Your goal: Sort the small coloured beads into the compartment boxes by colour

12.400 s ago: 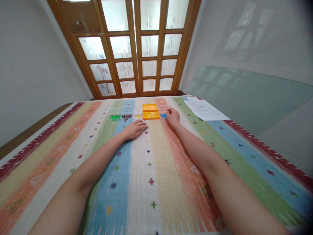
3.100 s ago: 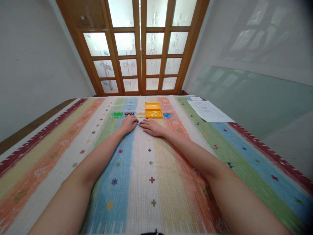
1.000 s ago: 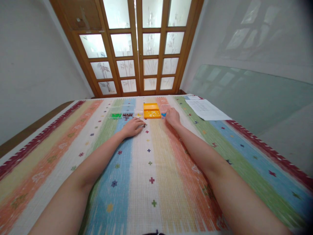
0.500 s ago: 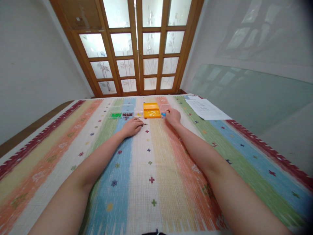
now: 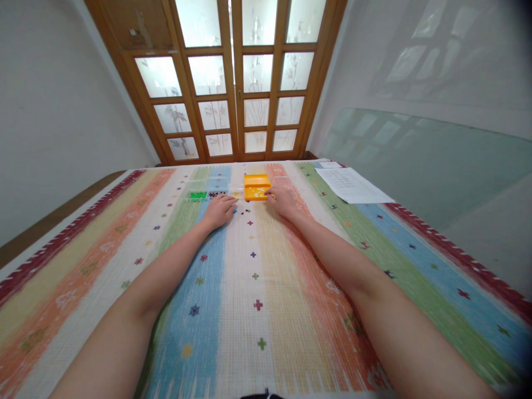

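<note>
My right hand [image 5: 283, 200] is at the right edge of the open orange box [image 5: 257, 182], fingers drawn together in a pinch over its front compartment. Small white pieces [image 5: 261, 190] lie in that compartment. Whatever the fingertips hold, if anything, is too small to make out. My left hand [image 5: 220, 211] rests on the cloth to the left of the box, fingers loosely extended. A tiny blue piece [image 5: 235, 211] sits by its fingertips, and a few dark bits [image 5: 245, 212] lie just right of it. Behind the left hand, dark red pieces [image 5: 213, 194] are partly covered.
A clear lidded case [image 5: 188, 198] with green pieces [image 5: 198, 195] stands at the left. Small yellow pieces [image 5: 236, 194] are beside the orange box. Printed paper [image 5: 347, 185] lies at the right on the striped tablecloth [image 5: 241, 310]. Wooden glazed doors [image 5: 235, 100] stand beyond.
My right hand has moved left, from the blue pieces beside the orange box to the box's edge. My left hand has drawn slightly left, and a blue piece now shows by its fingertips.
</note>
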### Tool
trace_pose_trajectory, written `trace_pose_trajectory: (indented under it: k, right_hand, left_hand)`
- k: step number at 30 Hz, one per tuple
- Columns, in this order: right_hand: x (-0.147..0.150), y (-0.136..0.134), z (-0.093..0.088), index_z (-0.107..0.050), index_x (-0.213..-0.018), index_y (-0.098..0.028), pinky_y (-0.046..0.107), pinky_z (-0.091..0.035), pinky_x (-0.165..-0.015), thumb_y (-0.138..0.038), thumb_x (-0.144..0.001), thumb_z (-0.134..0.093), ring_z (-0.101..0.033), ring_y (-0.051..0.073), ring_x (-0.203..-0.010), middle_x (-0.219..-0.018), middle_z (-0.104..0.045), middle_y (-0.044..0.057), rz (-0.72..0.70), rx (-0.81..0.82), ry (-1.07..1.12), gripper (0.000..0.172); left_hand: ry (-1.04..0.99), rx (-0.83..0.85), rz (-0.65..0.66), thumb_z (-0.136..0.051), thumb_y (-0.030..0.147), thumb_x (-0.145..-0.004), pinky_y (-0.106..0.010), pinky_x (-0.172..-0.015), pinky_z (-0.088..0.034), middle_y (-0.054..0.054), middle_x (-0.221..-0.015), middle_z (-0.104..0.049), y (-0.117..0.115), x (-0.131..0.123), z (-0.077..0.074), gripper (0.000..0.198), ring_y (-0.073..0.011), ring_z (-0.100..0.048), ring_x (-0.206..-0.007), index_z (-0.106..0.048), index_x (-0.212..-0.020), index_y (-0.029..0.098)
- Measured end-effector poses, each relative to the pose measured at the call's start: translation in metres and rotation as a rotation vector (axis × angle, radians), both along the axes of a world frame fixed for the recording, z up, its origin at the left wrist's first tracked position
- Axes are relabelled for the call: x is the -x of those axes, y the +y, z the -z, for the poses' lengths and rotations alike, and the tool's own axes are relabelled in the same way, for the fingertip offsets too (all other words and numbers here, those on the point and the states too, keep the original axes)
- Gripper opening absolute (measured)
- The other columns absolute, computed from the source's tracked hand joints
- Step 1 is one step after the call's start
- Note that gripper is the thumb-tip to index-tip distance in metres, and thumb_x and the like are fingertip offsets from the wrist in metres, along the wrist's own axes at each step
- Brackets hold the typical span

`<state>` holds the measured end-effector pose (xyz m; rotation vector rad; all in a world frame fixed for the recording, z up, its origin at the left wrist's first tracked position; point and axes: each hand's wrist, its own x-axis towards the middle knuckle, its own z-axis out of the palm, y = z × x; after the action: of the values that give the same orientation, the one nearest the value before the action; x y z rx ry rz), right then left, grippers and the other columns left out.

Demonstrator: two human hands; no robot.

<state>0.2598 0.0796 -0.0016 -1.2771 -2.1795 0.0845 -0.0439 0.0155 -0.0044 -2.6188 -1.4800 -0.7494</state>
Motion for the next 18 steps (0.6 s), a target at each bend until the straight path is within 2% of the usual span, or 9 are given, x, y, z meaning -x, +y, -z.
trace_pose_trajectory:
  k: [4,9,13,18]
  right_hand:
    - [0.020,-0.018,-0.005,-0.081,-0.115,-0.021,0.044,-0.049,-0.110,-0.026,-0.105,-0.055,-0.066,0.027,-0.118,-0.121,-0.077,0.011,-0.282,-0.002,-0.057,0.029]
    - [0.046,-0.040,-0.001,-0.073,-0.137,-0.022,0.046,-0.044,-0.120,-0.037,-0.110,-0.053,-0.059,0.026,-0.137,-0.147,-0.066,0.012,-0.528,-0.028,-0.136,0.037]
    - [0.058,-0.045,0.012,-0.065,-0.150,-0.025,0.052,-0.033,-0.129,-0.041,-0.109,-0.057,-0.047,0.028,-0.152,-0.162,-0.054,0.012,-0.617,-0.032,-0.234,0.045]
    - [0.064,-0.044,0.020,-0.064,-0.152,-0.025,0.053,-0.027,-0.132,-0.040,-0.111,-0.053,-0.038,0.029,-0.159,-0.163,-0.055,0.009,-0.647,-0.018,-0.278,0.045]
  left_hand:
    - [-0.082,-0.048,-0.158,-0.049,0.024,-0.101,-0.053,-0.118,-0.045,-0.009,-0.135,-0.075,0.011,0.019,0.004,0.041,-0.0298,-0.061,-0.128,-0.078,-0.130,0.022]
    - [-0.144,-0.074,-0.285,-0.048,0.023,-0.099,-0.051,-0.117,-0.046,-0.008,-0.130,-0.078,0.020,0.039,0.009,0.041,-0.0297,-0.064,-0.124,-0.080,-0.125,0.024]
    - [-0.143,-0.069,-0.320,-0.050,0.022,-0.097,-0.051,-0.116,-0.046,-0.008,-0.128,-0.078,0.024,0.044,0.014,0.041,-0.0303,-0.064,-0.123,-0.079,-0.125,0.025]
    - [-0.137,-0.062,-0.302,-0.047,0.020,-0.097,-0.051,-0.117,-0.045,-0.010,-0.131,-0.077,0.027,0.043,0.019,0.043,-0.0294,-0.063,-0.124,-0.077,-0.128,0.021]
